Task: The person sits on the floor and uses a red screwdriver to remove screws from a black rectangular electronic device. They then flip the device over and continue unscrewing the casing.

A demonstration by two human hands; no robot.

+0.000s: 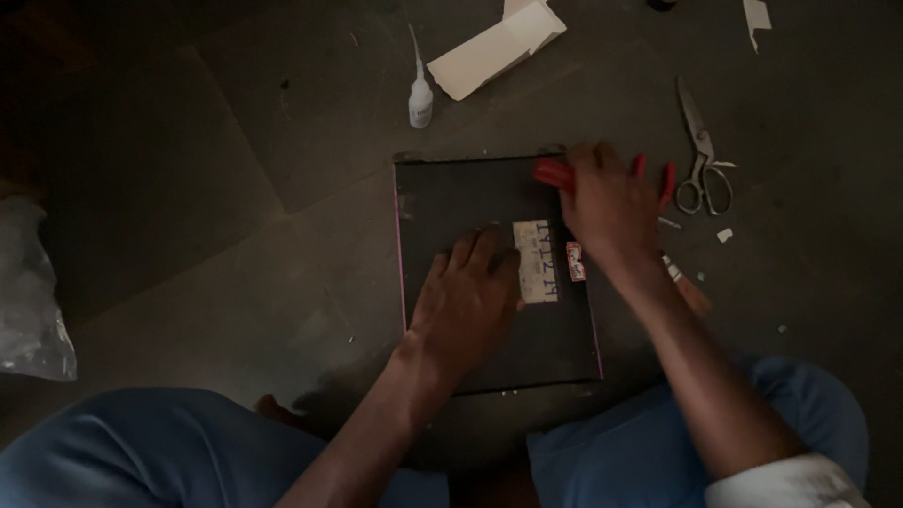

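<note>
A flat black square board with pink edges lies on the dark floor between my knees. It carries a pale rectangular label and a small red-and-white sticker. My left hand lies flat on the board, fingers spread next to the label. My right hand rests at the board's far right corner, closed over a red-handled tool. Red shows on both sides of the hand; the tool's kind is hidden.
Metal scissors lie right of the board. A small white glue bottle and an open white cardboard box sit beyond it. Paper scraps dot the floor. A clear plastic bag lies far left.
</note>
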